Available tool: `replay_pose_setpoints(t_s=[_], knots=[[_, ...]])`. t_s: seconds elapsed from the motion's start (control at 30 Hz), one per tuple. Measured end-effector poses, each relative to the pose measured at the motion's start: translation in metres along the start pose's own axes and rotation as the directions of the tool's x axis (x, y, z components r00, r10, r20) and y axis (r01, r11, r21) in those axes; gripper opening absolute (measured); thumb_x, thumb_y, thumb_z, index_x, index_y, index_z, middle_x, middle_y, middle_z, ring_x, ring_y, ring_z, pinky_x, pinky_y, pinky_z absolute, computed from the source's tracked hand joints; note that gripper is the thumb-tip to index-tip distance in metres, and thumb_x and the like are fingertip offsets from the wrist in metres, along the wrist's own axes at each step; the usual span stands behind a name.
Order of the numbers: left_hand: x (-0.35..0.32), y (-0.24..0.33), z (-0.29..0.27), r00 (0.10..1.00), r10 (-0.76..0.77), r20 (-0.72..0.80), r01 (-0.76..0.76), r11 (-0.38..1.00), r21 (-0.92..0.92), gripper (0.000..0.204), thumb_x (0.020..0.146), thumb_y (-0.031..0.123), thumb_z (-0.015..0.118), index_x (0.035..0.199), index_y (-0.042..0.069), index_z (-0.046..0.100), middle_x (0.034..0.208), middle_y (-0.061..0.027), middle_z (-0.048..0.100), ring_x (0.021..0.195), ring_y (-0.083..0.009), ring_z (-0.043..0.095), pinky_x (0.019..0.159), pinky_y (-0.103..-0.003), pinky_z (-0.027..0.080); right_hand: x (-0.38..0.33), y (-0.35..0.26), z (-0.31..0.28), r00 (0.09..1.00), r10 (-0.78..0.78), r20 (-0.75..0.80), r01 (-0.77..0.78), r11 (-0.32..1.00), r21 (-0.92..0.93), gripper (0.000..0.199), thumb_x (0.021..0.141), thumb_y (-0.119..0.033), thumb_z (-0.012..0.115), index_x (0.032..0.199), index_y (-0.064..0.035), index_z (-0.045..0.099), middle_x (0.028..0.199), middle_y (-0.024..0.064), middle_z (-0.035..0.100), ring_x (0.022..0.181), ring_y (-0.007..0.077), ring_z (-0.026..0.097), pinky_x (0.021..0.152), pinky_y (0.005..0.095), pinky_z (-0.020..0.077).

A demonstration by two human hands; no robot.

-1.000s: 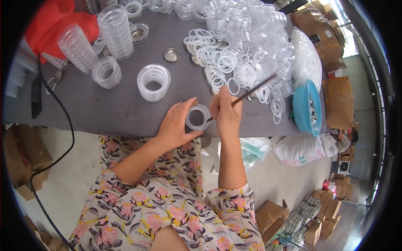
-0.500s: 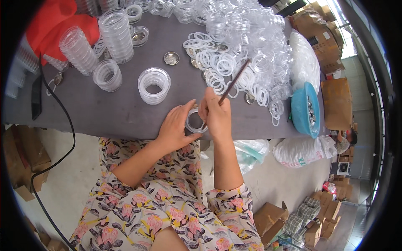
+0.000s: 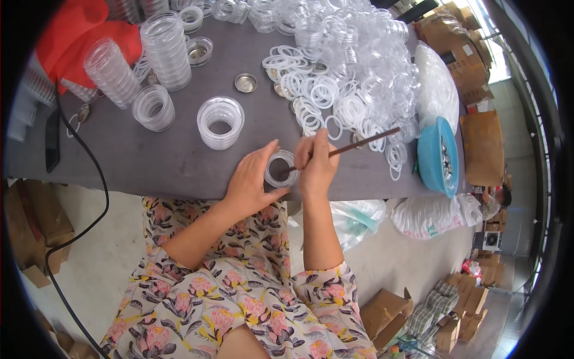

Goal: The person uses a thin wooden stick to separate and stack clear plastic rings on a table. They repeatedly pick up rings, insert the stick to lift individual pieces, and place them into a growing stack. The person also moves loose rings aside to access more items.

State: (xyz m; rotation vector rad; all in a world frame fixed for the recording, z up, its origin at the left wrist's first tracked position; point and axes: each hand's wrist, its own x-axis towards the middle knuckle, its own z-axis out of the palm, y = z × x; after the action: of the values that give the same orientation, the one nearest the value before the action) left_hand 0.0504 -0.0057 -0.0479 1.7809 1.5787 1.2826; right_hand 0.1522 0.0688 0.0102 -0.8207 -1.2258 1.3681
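My left hand [image 3: 246,178] curves around the left side of a clear round plastic ring [image 3: 283,155] near the table's front edge, thumb below it and fingers above. In my closed right hand [image 3: 317,167] is a thin brown stick [image 3: 372,138]. Its lower tip reaches inside the ring, while the long end slants up to the right. Ahead of my left hand stands a short stack of clear rings [image 3: 220,141]. A small round metal cup [image 3: 246,83] lies beyond that stack.
Flat white rings [image 3: 323,91] lie before a big heap of clear plastic pieces [image 3: 353,42]. At right sits a blue basket [image 3: 427,161] of metal pieces. Tall clear stacks [image 3: 166,54] and red cloth [image 3: 75,30] stand left. A black cable [image 3: 100,173] crosses the table's left edge.
The stick has swung from steeply upright to a low slant, its far end moving right and down. My right hand has turned with it. My left hand stays around the ring.
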Motion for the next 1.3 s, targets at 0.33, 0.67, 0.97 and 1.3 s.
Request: replay_pose_setpoints(t_s=[0.33, 0.67, 0.97, 1.3], knots=[[0.0, 0.0, 0.0, 1.0, -0.004, -0.013, 0.004, 1.0, -0.008, 0.091, 0.063, 0.021, 0.079, 0.135, 0.0, 0.028, 0.126, -0.0155, 0.049, 0.115, -0.0324, 0.048, 0.097, -0.043, 0.035, -0.008, -0.011, -0.001, 0.995, 0.094, 0.027, -0.098, 0.972, 0.213, 0.06, 0.099, -0.036, 0.032, 0.046, -0.0088, 0.03, 0.042, 0.0051, 0.033, 0.035, 0.0109, 0.023, 0.035, 0.0243, 0.0174], [-0.001, 0.001, -0.002, 1.0, -0.019, 0.005, 0.019, 1.0, 0.003, 0.091, 0.064, 0.021, 0.078, 0.136, 0.001, 0.026, 0.127, -0.0152, 0.048, 0.117, -0.0309, 0.046, 0.099, -0.042, 0.033, -0.007, -0.013, 0.0, 0.976, -0.17, 0.136, 0.197, 0.958, -0.211, 0.058, 0.1, -0.032, 0.032, 0.047, -0.0068, 0.035, 0.045, 0.0027, 0.037, 0.041, 0.0094, 0.03, 0.041, 0.0249, 0.0224], [0.0, 0.001, -0.001, 1.0, -0.004, 0.0, 0.004, 1.0, 0.01, 0.091, 0.064, 0.021, 0.077, 0.137, 0.001, 0.026, 0.127, -0.0156, 0.048, 0.116, -0.0311, 0.046, 0.099, -0.042, 0.033, -0.007, -0.013, 0.01, 0.997, 0.075, 0.022, -0.078, 0.987, 0.14, 0.059, 0.099, -0.033, 0.033, 0.046, -0.0072, 0.033, 0.043, 0.0038, 0.034, 0.039, 0.0099, 0.029, 0.039, 0.0246, 0.0193], [-0.001, 0.001, -0.002, 1.0, -0.023, -0.001, 0.023, 1.0, 0.006, 0.091, 0.064, 0.022, 0.078, 0.136, 0.0, 0.028, 0.126, -0.015, 0.049, 0.116, -0.0317, 0.047, 0.098, -0.042, 0.034, -0.007, -0.025, 0.0, 0.987, -0.018, 0.161, 0.061, 0.963, -0.263, 0.056, 0.099, -0.03, 0.033, 0.049, -0.0064, 0.035, 0.045, 0.0037, 0.038, 0.041, 0.0078, 0.031, 0.039, 0.0235, 0.0227]])
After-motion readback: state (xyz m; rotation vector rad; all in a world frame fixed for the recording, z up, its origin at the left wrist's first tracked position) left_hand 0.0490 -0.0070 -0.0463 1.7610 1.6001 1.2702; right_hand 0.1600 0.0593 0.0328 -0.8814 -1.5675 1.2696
